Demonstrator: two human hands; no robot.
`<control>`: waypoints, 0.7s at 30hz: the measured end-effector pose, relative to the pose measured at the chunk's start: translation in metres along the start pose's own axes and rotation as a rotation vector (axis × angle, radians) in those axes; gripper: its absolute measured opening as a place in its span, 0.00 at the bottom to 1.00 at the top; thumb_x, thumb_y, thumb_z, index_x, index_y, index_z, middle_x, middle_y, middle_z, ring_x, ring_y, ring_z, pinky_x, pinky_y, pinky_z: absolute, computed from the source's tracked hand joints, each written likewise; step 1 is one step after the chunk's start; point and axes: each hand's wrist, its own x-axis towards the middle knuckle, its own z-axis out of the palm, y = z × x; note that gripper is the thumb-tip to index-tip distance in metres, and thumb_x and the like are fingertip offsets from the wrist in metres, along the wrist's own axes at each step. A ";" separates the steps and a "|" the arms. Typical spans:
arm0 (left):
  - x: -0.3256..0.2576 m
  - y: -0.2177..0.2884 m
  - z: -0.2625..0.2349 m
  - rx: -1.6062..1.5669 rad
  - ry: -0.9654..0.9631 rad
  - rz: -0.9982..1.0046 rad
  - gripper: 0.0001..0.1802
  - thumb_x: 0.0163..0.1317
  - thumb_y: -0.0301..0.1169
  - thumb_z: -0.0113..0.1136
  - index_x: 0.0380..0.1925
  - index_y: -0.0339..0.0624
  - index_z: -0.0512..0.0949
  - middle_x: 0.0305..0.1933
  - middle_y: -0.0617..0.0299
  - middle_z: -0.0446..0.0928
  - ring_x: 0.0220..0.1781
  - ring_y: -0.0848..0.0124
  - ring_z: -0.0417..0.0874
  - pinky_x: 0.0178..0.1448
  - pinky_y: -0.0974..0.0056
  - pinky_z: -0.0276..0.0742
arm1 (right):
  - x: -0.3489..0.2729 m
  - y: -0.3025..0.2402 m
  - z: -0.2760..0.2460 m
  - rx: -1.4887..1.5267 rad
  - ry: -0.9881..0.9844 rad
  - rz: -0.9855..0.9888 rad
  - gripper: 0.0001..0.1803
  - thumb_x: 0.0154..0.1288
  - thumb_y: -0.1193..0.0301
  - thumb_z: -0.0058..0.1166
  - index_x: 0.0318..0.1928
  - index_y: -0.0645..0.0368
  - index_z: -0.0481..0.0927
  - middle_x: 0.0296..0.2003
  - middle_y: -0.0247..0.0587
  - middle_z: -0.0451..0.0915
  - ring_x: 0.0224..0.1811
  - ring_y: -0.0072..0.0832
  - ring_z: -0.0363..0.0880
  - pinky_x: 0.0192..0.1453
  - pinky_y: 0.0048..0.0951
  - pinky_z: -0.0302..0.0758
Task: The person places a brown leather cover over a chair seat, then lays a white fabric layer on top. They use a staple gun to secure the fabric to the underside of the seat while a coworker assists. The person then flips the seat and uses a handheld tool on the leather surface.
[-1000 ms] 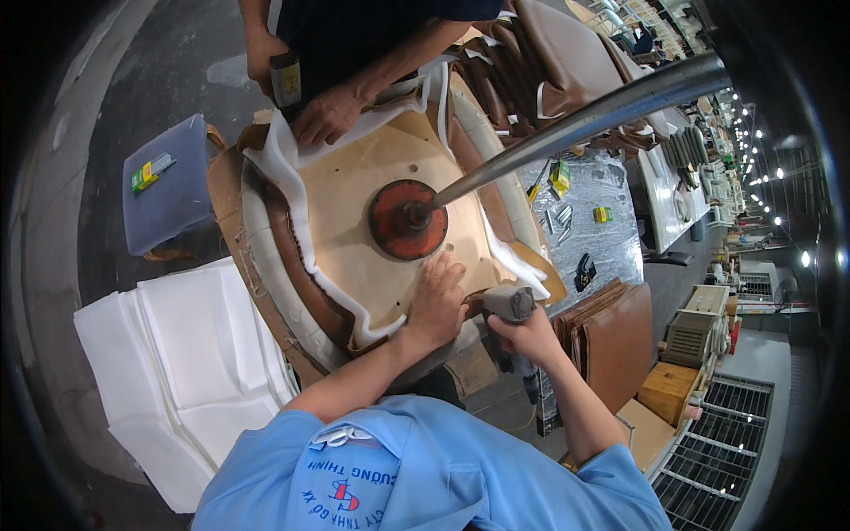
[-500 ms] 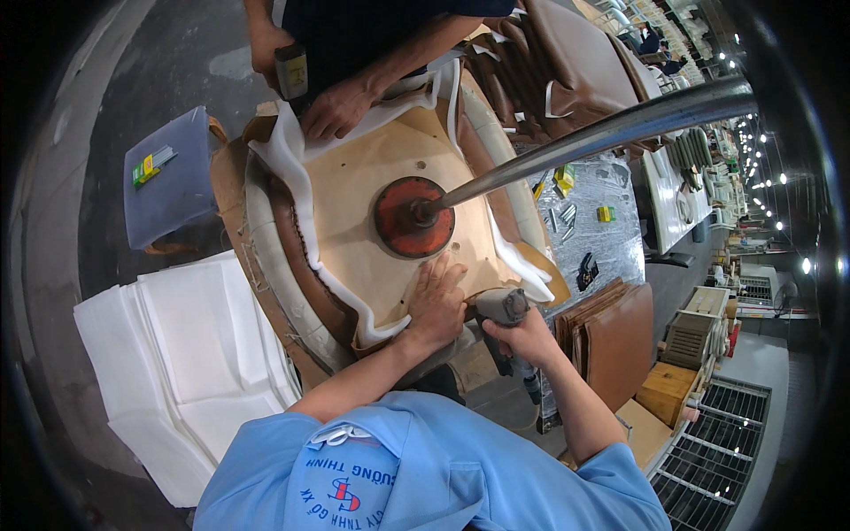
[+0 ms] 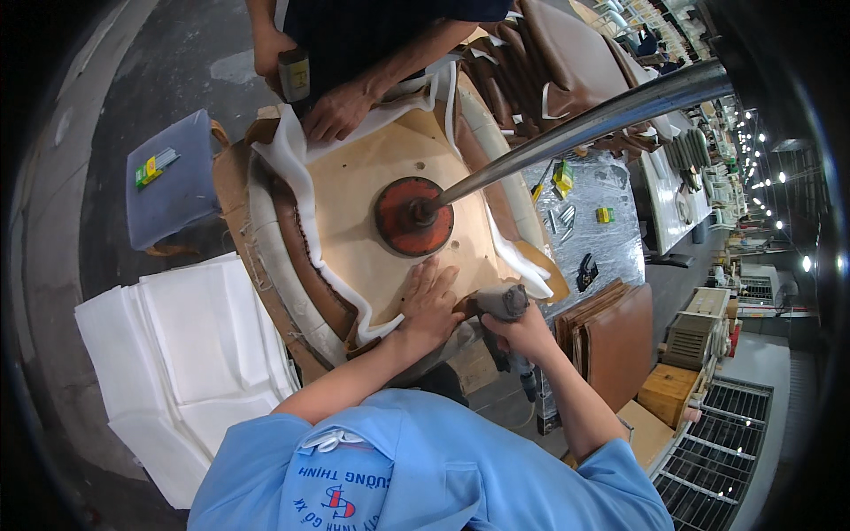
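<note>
A wooden seat panel (image 3: 354,195) lies under a round red press plate (image 3: 398,232) on a metal rod (image 3: 567,133). White foam (image 3: 305,221) and brown leather (image 3: 288,217) wrap up around its rim. My left hand (image 3: 431,305) lies on the panel's near edge, fingers stretched out toward the plate. In my right hand (image 3: 524,332) is a staple gun (image 3: 505,303), its head at the near right edge beside my left hand. Where its nose meets the leather is hidden. Across from me, a co-worker's hand (image 3: 341,111) presses the far edge; their other hand holds another staple gun (image 3: 294,75).
A blue-grey padded seat (image 3: 173,199) with staples stands at left, above stacked white foam sheets (image 3: 190,354). At right, a plastic-wrapped table (image 3: 611,212) holds staple strips and small boxes, near a stack of brown leather pieces (image 3: 620,345). More leather covers (image 3: 575,53) lie beyond.
My left hand has drawn back slightly toward me and to the left along the panel's near edge. The staple gun in my right hand has tilted a little. The co-worker's hands have barely moved.
</note>
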 end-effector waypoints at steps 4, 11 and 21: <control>0.001 -0.002 0.008 -0.013 0.082 -0.009 0.17 0.60 0.39 0.78 0.41 0.37 0.90 0.82 0.49 0.68 0.91 0.36 0.51 0.91 0.32 0.44 | -0.008 0.001 0.004 0.035 -0.027 -0.029 0.18 0.71 0.69 0.73 0.57 0.63 0.85 0.32 0.35 0.85 0.23 0.22 0.82 0.27 0.29 0.78; 0.001 0.000 0.020 -0.084 0.163 -0.052 0.11 0.58 0.34 0.75 0.35 0.37 0.89 0.79 0.49 0.72 0.90 0.38 0.54 0.92 0.32 0.44 | -0.006 0.000 0.009 -0.003 -0.050 0.005 0.18 0.71 0.67 0.73 0.55 0.63 0.87 0.30 0.34 0.84 0.23 0.22 0.82 0.28 0.30 0.80; 0.003 0.000 0.007 -0.036 0.077 -0.059 0.14 0.60 0.36 0.77 0.38 0.37 0.90 0.80 0.50 0.71 0.91 0.40 0.54 0.91 0.31 0.46 | -0.003 -0.022 0.015 -0.138 -0.023 0.009 0.19 0.70 0.66 0.74 0.55 0.62 0.86 0.32 0.37 0.86 0.24 0.24 0.83 0.28 0.31 0.79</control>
